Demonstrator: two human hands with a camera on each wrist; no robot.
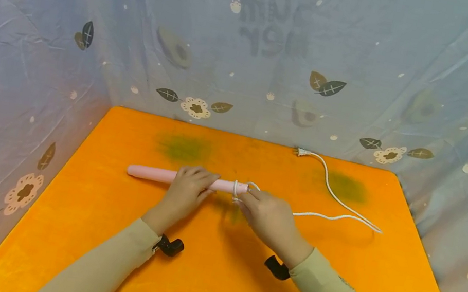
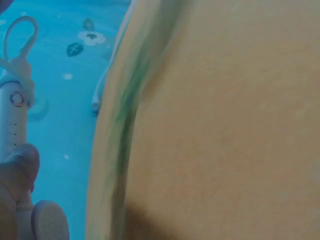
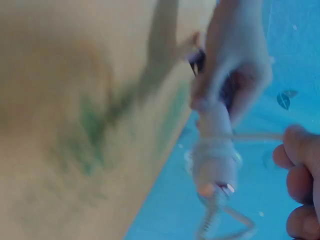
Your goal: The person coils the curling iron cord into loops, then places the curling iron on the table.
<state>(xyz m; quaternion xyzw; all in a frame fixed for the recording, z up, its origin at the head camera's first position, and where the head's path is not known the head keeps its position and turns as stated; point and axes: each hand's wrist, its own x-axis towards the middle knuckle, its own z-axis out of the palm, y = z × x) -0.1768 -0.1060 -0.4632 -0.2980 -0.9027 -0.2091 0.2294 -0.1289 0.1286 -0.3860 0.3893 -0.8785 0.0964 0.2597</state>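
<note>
A pink hair styling iron (image 1: 154, 173) lies crosswise in front of me, its cord end toward the right. Around its middle, my left hand (image 1: 186, 190) grips the body. White cord (image 1: 235, 188) is looped round the handle near the cord end. My right hand (image 1: 266, 217) is beside that end, and in the right wrist view its thumb and fingers pinch a taut length of the cord (image 3: 257, 136). A round button (image 2: 17, 99) and a row of small dots show on the handle in the left wrist view. The right fingertips are partly hidden in the head view.
The cord's free part trails right over the orange tabletop (image 1: 210, 277), bends back, and ends in a plug (image 1: 303, 152) near the back edge. A patterned curtain (image 1: 250, 55) surrounds the table at the back and sides. Black wrist-worn pieces (image 1: 171, 246) jut out under both wrists.
</note>
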